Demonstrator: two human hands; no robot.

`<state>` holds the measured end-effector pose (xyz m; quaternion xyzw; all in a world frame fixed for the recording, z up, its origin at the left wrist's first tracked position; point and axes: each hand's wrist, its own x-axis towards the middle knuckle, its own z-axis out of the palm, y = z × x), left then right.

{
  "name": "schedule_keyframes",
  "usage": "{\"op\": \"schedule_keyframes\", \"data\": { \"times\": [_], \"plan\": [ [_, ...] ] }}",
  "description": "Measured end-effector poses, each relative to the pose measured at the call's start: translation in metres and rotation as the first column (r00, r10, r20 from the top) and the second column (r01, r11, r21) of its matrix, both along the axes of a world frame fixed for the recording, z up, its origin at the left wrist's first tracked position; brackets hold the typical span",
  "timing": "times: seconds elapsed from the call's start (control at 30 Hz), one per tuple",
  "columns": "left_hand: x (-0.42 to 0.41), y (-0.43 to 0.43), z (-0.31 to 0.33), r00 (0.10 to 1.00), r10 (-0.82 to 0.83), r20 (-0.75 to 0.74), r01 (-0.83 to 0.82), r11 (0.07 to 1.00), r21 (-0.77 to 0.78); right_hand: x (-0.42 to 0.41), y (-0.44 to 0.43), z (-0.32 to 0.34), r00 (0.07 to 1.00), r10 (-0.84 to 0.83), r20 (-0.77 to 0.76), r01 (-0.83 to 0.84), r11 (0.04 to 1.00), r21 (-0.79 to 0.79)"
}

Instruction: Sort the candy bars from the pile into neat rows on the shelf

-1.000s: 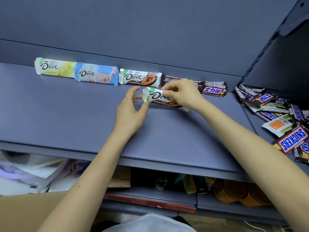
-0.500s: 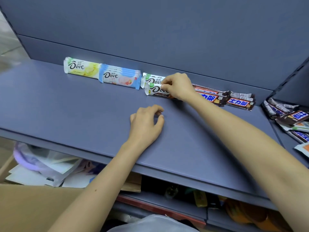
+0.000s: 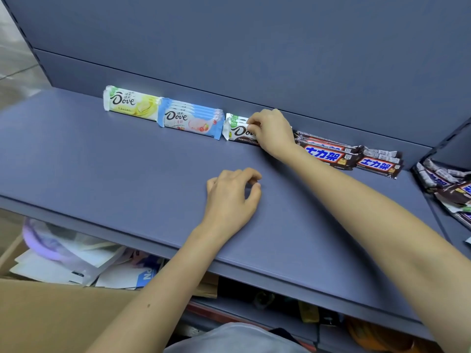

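Along the back of the grey-blue shelf runs a row of bars: yellow Dove bars, blue Dove bars, brown Dove bars and dark Snickers bars. My right hand lies on the brown Dove stack, its curled fingers pinching the front bar; most of that stack is hidden under it. My left hand rests on the bare shelf in front, fingers loosely curled and holding nothing.
A loose pile of candy bars lies at the right, past the shelf's upright. The shelf back wall stands right behind the row. Below the shelf edge lie paper bags, cardboard and clutter.
My right hand carried the brown Dove bar back against the brown Dove stack in the row. My left hand let go of it and drew back to rest on the shelf.
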<state>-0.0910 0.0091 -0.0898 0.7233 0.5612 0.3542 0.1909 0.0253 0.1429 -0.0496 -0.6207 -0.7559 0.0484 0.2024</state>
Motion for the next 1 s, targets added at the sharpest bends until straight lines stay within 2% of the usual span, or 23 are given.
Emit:
{"op": "schedule_keyframes", "data": {
  "times": [0.13,0.23,0.43,0.7,0.87,1.0],
  "plan": [
    [0.000,-0.001,0.001,1.000,-0.017,-0.003,0.017,1.000,-0.006,-0.001,0.000,-0.009,0.999,0.017,-0.043,-0.015,0.999,0.050],
    [-0.001,-0.001,0.001,1.000,-0.023,-0.001,0.023,1.000,-0.005,-0.002,-0.004,-0.010,1.000,0.027,0.013,-0.028,0.999,0.036],
    [-0.002,-0.003,0.002,1.000,-0.025,0.016,0.025,1.000,0.009,0.002,-0.023,-0.011,0.998,0.062,0.002,-0.062,0.997,0.049],
    [0.005,-0.007,0.011,0.999,0.024,-0.024,-0.024,1.000,-0.005,0.023,-0.060,-0.004,0.993,0.084,0.079,-0.090,0.993,0.078],
    [0.030,-0.009,0.023,0.997,-0.072,-0.017,0.072,0.997,0.010,0.059,-0.087,-0.003,1.000,0.006,0.014,-0.007,0.996,0.084],
    [0.070,-0.016,0.032,0.975,-0.221,0.002,0.221,0.975,0.022,0.103,-0.117,-0.008,0.993,-0.107,-0.051,0.110,0.993,0.053]
  ]
}}
